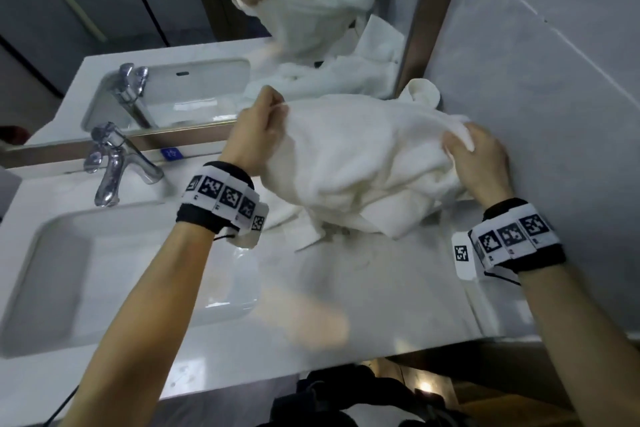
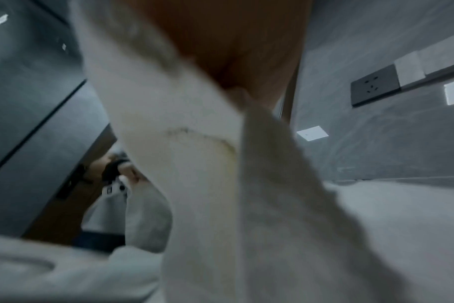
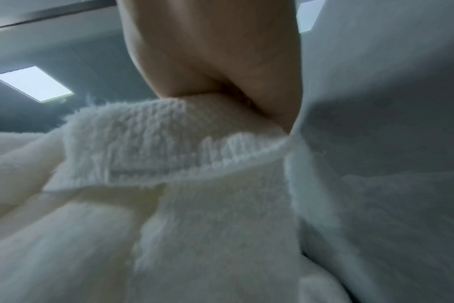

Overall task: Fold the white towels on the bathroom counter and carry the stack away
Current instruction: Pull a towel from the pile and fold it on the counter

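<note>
**A:** quick count anyone?

**B:** Two hands on one towel (image 1: 363, 163), left hand (image 1: 258, 135) and right hand (image 1: 479, 163). More white cloth sits far right behind it, can't tell how many pieces. One tap (image 1: 116, 163), one sink (image 1: 52, 274), both left. One mirror (image 1: 173, 10) at the back. Two marker wristbands (image 1: 221, 199).

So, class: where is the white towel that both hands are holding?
In the head view, the white towel hangs bunched between the left hand and right hand, over the counter, right of the tap.
</note>
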`<state>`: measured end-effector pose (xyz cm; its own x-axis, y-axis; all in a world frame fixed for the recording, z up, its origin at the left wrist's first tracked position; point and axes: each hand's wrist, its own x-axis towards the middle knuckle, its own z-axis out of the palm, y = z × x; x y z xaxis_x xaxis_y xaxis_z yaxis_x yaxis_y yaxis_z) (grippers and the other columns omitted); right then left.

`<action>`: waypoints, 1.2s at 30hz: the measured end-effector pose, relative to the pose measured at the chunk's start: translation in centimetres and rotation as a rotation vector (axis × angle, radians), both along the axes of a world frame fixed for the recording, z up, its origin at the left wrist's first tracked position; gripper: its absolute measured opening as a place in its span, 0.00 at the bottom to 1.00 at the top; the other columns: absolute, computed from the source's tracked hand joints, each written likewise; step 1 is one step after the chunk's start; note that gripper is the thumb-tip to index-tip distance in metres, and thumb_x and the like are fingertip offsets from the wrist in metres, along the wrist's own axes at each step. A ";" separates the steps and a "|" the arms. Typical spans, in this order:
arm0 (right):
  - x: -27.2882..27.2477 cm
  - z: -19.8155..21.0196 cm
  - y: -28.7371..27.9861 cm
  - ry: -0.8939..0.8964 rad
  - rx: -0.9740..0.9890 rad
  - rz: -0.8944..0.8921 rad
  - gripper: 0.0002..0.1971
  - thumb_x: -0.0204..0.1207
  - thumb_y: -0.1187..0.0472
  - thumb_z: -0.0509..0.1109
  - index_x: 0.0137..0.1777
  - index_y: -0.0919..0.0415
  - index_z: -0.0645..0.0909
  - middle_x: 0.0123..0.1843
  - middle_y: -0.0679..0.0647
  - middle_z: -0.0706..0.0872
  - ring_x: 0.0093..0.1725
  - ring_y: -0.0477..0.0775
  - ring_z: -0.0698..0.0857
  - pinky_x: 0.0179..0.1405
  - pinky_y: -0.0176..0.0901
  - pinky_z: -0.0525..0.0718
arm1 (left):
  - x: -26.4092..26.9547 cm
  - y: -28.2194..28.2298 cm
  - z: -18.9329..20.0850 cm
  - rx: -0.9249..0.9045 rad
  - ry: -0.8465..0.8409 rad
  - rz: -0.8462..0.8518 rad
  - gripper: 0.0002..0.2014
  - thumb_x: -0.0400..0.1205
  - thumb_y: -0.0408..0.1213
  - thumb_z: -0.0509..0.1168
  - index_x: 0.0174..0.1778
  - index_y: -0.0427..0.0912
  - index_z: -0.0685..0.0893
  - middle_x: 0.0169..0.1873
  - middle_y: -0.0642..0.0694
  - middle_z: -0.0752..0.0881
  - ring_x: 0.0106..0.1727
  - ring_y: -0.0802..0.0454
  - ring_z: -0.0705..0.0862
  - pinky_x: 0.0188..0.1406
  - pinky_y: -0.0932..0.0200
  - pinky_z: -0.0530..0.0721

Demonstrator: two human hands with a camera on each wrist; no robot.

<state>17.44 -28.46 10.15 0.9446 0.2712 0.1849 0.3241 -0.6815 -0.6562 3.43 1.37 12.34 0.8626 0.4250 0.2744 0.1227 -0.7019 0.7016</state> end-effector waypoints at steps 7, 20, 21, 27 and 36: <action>-0.5 -0.5 1.3 0.299 -0.217 0.233 0.19 0.82 0.54 0.63 0.57 0.72 0.82 0.65 0.66 0.82 0.62 0.65 0.80 0.54 0.46 0.73 | -1.9 2.8 -2.6 0.241 0.349 0.072 0.11 0.85 0.38 0.57 0.58 0.37 0.77 0.55 0.32 0.85 0.55 0.35 0.82 0.52 0.46 0.78; -1.3 -2.2 2.9 0.349 -0.280 0.666 0.26 0.70 0.47 0.74 0.23 0.62 0.68 0.23 0.55 0.72 0.26 0.49 0.71 0.32 0.46 0.67 | -7.1 0.9 -12.3 -0.071 0.819 -0.153 0.13 0.81 0.42 0.66 0.52 0.35 0.85 0.55 0.38 0.84 0.54 0.47 0.80 0.51 0.60 0.74; -1.0 -2.7 3.2 0.351 -0.312 0.680 0.25 0.69 0.47 0.75 0.23 0.64 0.71 0.24 0.55 0.77 0.26 0.51 0.74 0.34 0.48 0.71 | -7.3 0.6 -13.0 -0.075 0.755 -0.130 0.13 0.81 0.40 0.66 0.51 0.32 0.85 0.58 0.36 0.82 0.59 0.45 0.80 0.57 0.58 0.75; -0.6 -4.1 6.0 0.353 -0.457 0.805 0.13 0.75 0.54 0.71 0.31 0.57 0.81 0.31 0.52 0.81 0.35 0.47 0.79 0.40 0.47 0.73 | -6.9 1.4 -14.3 -0.162 0.404 0.102 0.08 0.79 0.32 0.68 0.43 0.29 0.85 0.55 0.31 0.79 0.59 0.36 0.79 0.63 0.49 0.75; 0.0 -4.6 9.9 0.158 -0.527 0.598 0.14 0.83 0.58 0.60 0.65 0.55 0.78 0.63 0.58 0.84 0.64 0.64 0.80 0.63 0.59 0.76 | -4.4 4.4 -13.9 -0.600 0.335 0.216 0.10 0.82 0.38 0.64 0.35 0.43 0.78 0.31 0.50 0.79 0.40 0.51 0.77 0.46 0.57 0.74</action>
